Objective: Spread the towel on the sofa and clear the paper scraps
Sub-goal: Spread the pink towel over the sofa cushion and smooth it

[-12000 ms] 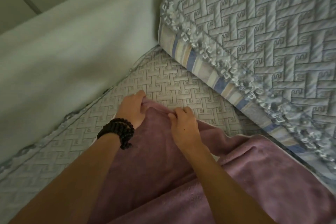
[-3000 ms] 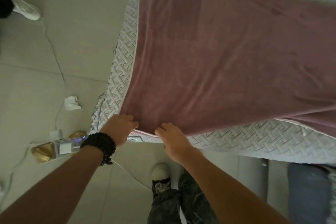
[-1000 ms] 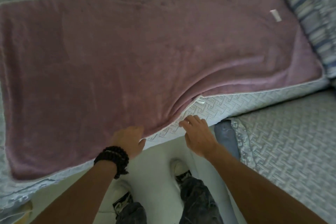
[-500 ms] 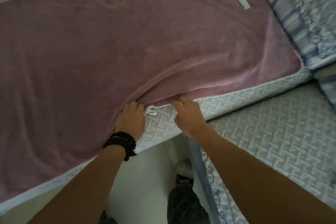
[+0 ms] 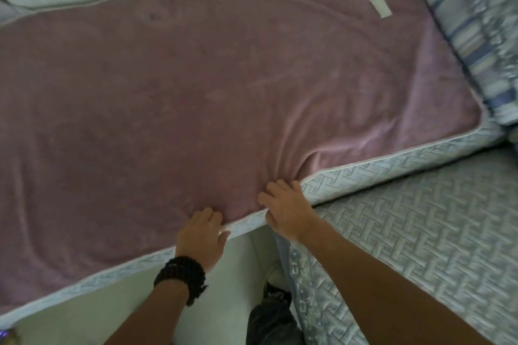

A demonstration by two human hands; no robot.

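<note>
A quilted sofa (image 5: 330, 189) fills the frame, the towel (image 5: 210, 98) flat across it. Both hands, left (image 5: 200, 235) and right (image 5: 286, 209), pinch its near hem at lower centre. Tugging harder could bunch the wrinkles there (or flick the scrap (image 5: 379, 9), upper right, away).

Both forearms enter from the bottom of the frame bare, with no sleeves in sight up to the frame edge. The left hand (image 5: 200, 237) carries a band of dark, nearly black round beads (image 5: 181, 277) wrapped in several rows about the wrist, with a small knot or tassel hanging at its lower right side. The right hand (image 5: 287, 209) wears nothing at wrist or fingers. At the bottom centre, dark mottled trousers (image 5: 270, 322) show, with a pale shoe (image 5: 274, 274) above them.
</note>
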